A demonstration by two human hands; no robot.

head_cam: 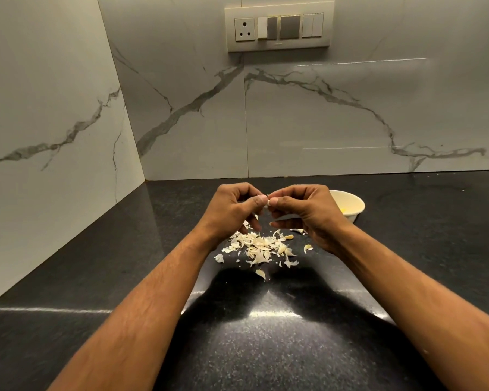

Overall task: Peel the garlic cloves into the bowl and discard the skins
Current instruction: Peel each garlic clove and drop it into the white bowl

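Garlic clove pinched between both hands above the desk, left hand and right hand fingers curled gripping it. Skins pile lies right below, loose cloves mixed in. Bowl behind right hand, near. Risk: small clove slips from thumbnails, drops into skins; skin bits could scatter across desk.

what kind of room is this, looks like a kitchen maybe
Most likely a home kitchen. A dark speckled stone countertop runs into a corner of marble-look wall tiles, with a socket and switch panel above it. Garlic skins lie beside a small white bowl.
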